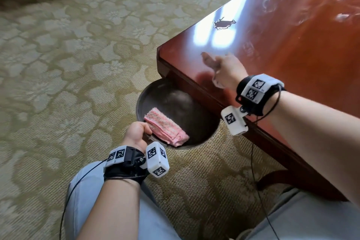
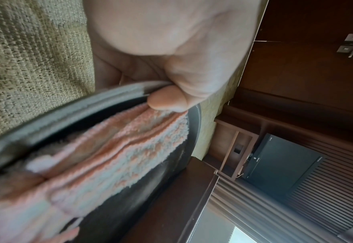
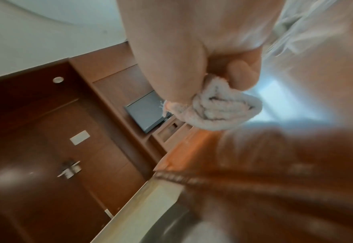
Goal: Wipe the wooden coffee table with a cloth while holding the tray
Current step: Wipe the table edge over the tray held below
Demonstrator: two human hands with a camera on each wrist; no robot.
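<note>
Daylit — tabletop (image 1: pixel 272 48) glare, wrist blur.

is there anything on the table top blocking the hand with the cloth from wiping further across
Nothing visible does. The right hand grips a white cloth at the near corner of the table. The glossy top beyond it shows only reflections and smears. The tray with the pink towel sits below the table edge in the left hand.

Beyond the fingers of the right hand (image 1: pixel 226 70), the coffee table (image 1: pixel 292 48) top lies open. Below them, the table edge overhangs the tray (image 1: pixel 155 87); a folded pink cloth (image 1: pixel 165 126) fills the tray beside the left hand (image 1: pixel 136 132) fingers.
</note>
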